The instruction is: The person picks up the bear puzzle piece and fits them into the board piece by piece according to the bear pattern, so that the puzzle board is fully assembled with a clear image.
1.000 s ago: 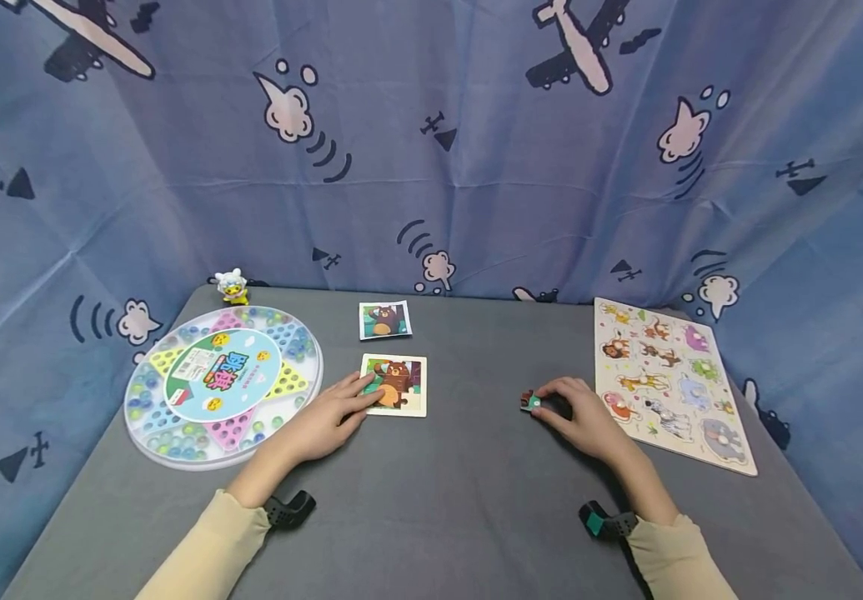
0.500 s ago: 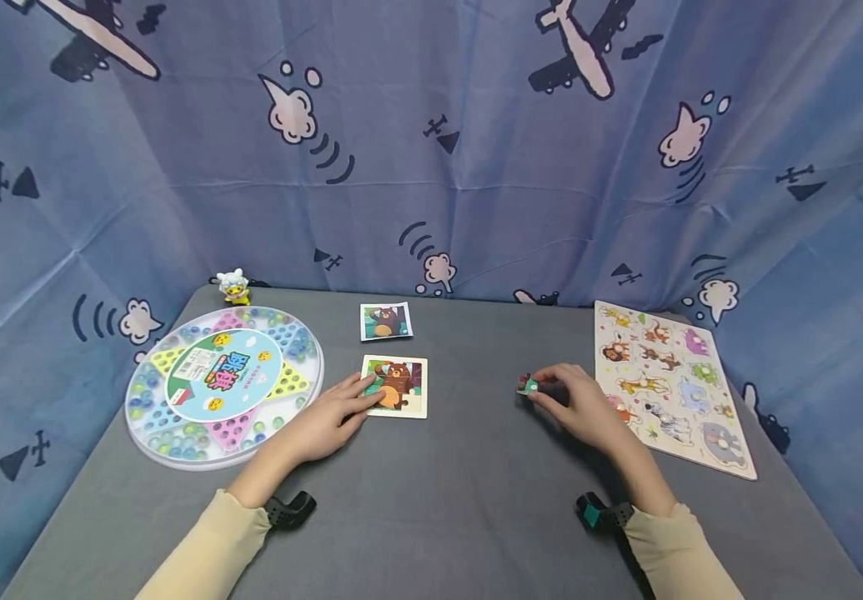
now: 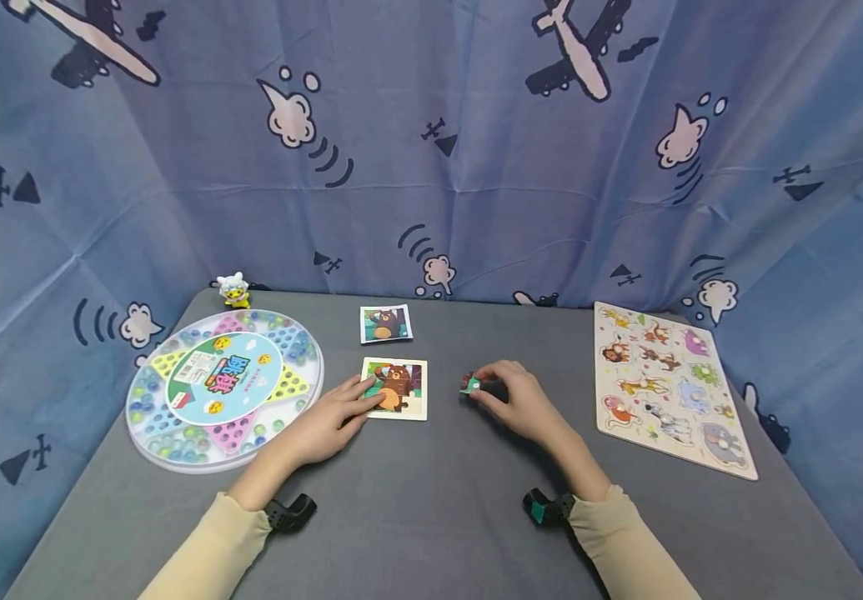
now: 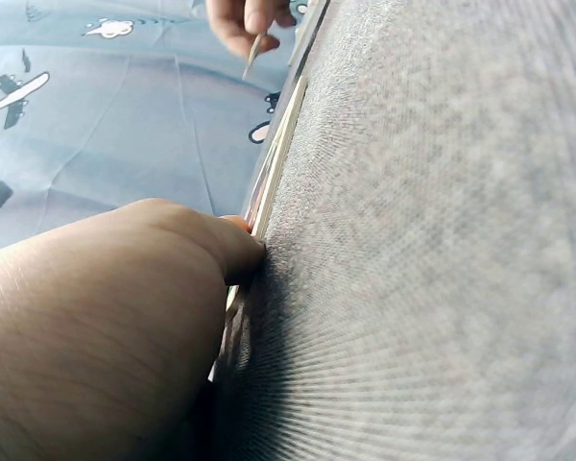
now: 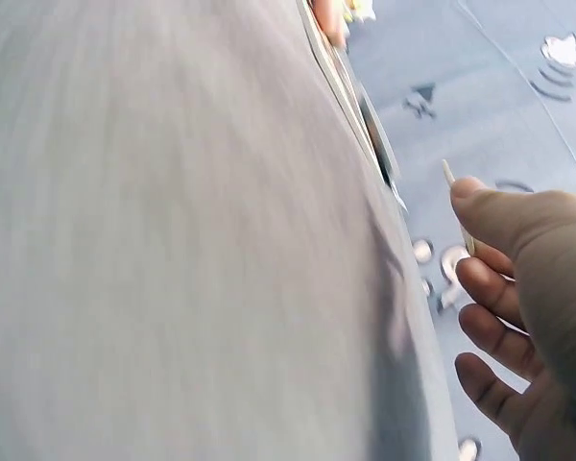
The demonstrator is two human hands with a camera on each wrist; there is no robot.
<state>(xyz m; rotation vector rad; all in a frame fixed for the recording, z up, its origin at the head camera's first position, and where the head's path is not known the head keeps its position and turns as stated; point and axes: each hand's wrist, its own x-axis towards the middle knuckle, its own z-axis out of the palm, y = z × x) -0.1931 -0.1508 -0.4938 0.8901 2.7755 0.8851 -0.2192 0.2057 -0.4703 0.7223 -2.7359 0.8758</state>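
In the head view, my left hand (image 3: 332, 419) rests with its fingers stretched over the left side of a small square jigsaw puzzle (image 3: 414, 408) with a brown bear in a pale frame. A notch shows at the puzzle's lower right. My right hand (image 3: 517, 403) pinches a small green and brown puzzle piece (image 3: 470, 384) between thumb and fingers, to the right of that frame. In the right wrist view the piece (image 5: 448, 173) is seen edge-on above the cloth, the other fingers loosely bent. The left wrist view shows my left thumb at the frame's edge (image 4: 286, 144).
A bear picture card (image 3: 385, 324) lies behind the puzzle. At left is a round Chinese checkers board (image 3: 224, 379) with marbles, a small white and yellow figurine (image 3: 233, 289) behind it. A wooden animal puzzle board (image 3: 671, 392) lies at right on the grey tablecloth (image 3: 431, 517).
My right hand has lifted the puzzle piece and carried it left, toward the bear puzzle. The left hand has stayed on the frame.
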